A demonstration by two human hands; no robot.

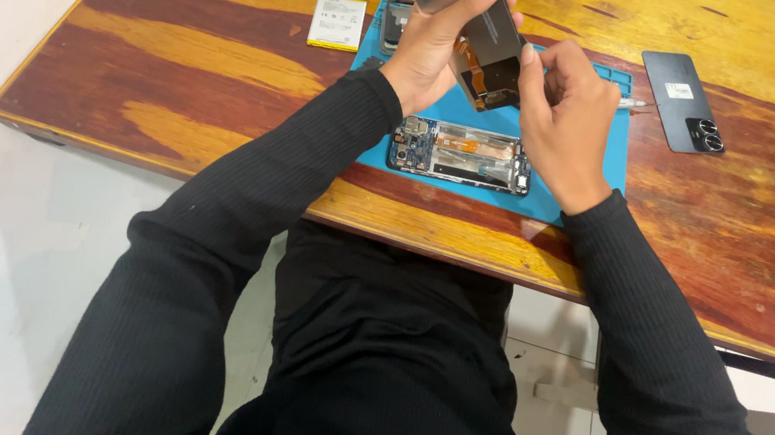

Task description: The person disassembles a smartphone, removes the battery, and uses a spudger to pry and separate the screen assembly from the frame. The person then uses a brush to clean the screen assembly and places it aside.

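Black ribbed sleeves run from you up to both hands: your left hand grips the dark rectangular phone screen panel by its edge, tilted, long axis running up-left over the blue silicone work mat. Your right hand pinches closed at the panel's lower end, beside its orange flex cable. On the mat below lies the opened phone frame; a yellow-white battery and black back cover rest on the wooden table.

A wooden table with streaked red-brown and yellow grain carries a blue work mat near its front edge. On the mat lies an opened phone frame with its circuit boards exposed. A yellow-white battery lies on the wood just left of the mat, and a black phone back cover with camera rings lies to the right.
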